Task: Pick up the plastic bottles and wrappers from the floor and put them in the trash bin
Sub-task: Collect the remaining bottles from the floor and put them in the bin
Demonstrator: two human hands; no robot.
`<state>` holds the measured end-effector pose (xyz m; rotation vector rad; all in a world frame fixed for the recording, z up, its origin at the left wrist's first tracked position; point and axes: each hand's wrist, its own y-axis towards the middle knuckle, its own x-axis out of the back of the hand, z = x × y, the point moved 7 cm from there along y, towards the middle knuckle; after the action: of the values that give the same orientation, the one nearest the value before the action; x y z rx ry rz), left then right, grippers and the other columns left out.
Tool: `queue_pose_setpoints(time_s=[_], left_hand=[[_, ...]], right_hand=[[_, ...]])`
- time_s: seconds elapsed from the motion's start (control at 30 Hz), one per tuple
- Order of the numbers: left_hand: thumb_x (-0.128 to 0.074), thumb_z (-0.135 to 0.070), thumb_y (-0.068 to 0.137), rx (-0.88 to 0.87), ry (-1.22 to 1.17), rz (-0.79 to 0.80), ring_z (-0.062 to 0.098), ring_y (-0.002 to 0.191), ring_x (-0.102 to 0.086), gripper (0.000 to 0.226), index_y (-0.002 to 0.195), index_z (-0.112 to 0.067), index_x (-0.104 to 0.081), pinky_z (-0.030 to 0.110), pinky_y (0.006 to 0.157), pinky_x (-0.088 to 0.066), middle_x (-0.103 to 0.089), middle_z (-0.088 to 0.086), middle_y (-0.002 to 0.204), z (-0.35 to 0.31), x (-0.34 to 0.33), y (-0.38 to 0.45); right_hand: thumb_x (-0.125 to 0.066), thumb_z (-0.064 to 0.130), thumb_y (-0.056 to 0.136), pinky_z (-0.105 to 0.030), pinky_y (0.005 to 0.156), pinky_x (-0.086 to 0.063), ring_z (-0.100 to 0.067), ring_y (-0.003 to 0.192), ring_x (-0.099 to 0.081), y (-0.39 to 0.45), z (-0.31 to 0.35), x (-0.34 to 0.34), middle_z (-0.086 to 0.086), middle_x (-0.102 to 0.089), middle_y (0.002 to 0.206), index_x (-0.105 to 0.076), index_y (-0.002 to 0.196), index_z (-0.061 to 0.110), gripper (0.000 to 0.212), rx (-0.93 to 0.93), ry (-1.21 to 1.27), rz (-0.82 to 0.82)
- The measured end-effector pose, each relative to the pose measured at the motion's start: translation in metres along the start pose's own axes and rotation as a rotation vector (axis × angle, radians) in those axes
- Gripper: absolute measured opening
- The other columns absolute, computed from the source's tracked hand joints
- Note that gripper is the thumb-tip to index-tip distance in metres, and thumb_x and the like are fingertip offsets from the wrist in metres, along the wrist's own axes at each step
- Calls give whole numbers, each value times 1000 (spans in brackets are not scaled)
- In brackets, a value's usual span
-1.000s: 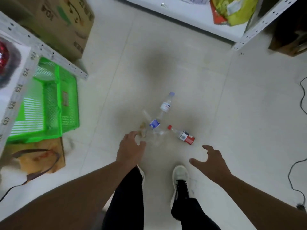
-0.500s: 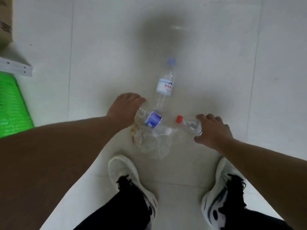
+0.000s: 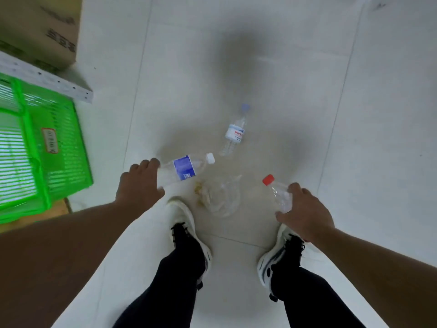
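Bottles: blue-labelled (image 3: 184, 171) in left hand (image 3: 138, 188), red-capped (image 3: 276, 192) in right hand (image 3: 305, 216).

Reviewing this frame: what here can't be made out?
- Trash bin: none in the head view.
- Red-capped bottle: lower body hidden by the right hand.
- Cardboard box: cut off by the frame's top-left corner; print blurred.
- Green crate: cut off by the left edge; tag unreadable.

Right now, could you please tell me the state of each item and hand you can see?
Left hand: grips the blue-label bottle.
Blue-label bottle: capped, lifted, held by its base.
Right hand: grips the red-cap bottle.
Red-cap bottle: capped, held.
White-label bottle: capped, lying on the floor, untouched.
Clear wrapper: crumpled on the floor.
Green crate: on the floor under the shelf.
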<state>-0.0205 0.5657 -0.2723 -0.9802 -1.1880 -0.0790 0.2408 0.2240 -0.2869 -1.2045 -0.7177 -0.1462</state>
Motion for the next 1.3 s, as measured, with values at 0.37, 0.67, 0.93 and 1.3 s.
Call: queue_pose_setpoints(time_s=[0.37, 0.67, 0.93, 1.3], left_hand=[[-81, -66, 74, 342, -670, -35, 20, 108, -62, 66, 124, -34, -52, 41, 87, -53, -61, -9, 110, -50, 63, -168], [-78, -64, 71, 304, -765, 7, 25, 150, -32, 76, 140, -42, -53, 48, 112, -46, -23, -5, 171, -118, 28, -156], [-81, -67, 70, 298, -678, 188, 38, 163, 10, 80, 142, -55, -48, 69, 124, -16, 23, -9, 174, -146, -168, -31], [-84, -37, 68, 398, -733, -96, 34, 111, -53, 61, 125, -31, -61, 49, 98, -52, -40, 1, 132, -148, -199, -32]], right_hand=[[-84, 61, 66, -36, 78, -46, -22, 95, -63, -93, 56, 159, 5, -61, 109, -49, 124, 30, 74, 161, 14, -54], [-86, 60, 66, -35, 73, -46, -12, 84, -59, -75, 45, 178, 7, -46, 107, -50, 122, 33, 72, 144, 31, -120], [-90, 54, 70, -42, 85, -55, -24, 96, -61, 94, 33, 42, -4, -52, 114, -51, 122, 24, 71, 257, -54, -30], [-89, 51, 68, -46, 92, -54, -30, 104, -62, 108, 19, 13, -6, -55, 114, -52, 122, 23, 71, 305, -118, -18]])
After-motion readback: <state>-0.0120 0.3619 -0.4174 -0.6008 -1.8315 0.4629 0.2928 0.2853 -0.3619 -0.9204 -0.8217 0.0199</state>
